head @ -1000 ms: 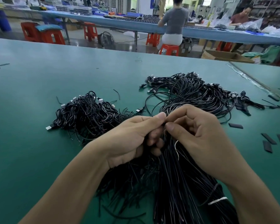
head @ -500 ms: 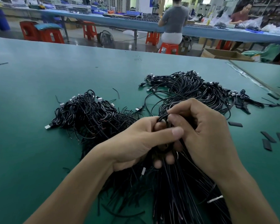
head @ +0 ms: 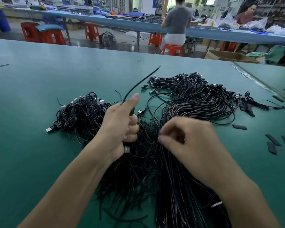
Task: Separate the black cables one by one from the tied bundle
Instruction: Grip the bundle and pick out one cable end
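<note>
Fingers [head: 132,129] of the left hand [head: 118,127] curl tight round one black cable [head: 138,83] whose end rises clear, while the right hand [head: 192,145], its curled fingers blurred, reaches into the tied bundle [head: 179,186] on the green surface [head: 31,129], grip unclear.

Two hands: left hand [head: 120,127], right hand [head: 187,142]; three cable heaps [head: 82,116]; one lifted cable [head: 141,80]; two people [head: 178,18] at far bench [head: 204,32].

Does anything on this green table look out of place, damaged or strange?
Nothing looks damaged or spilled. Some flat black strips lie scattered near the right edge of the table, apart from the cable piles. One black cable sticks up from the left hand, which grips it; that fits the sorting.
</note>
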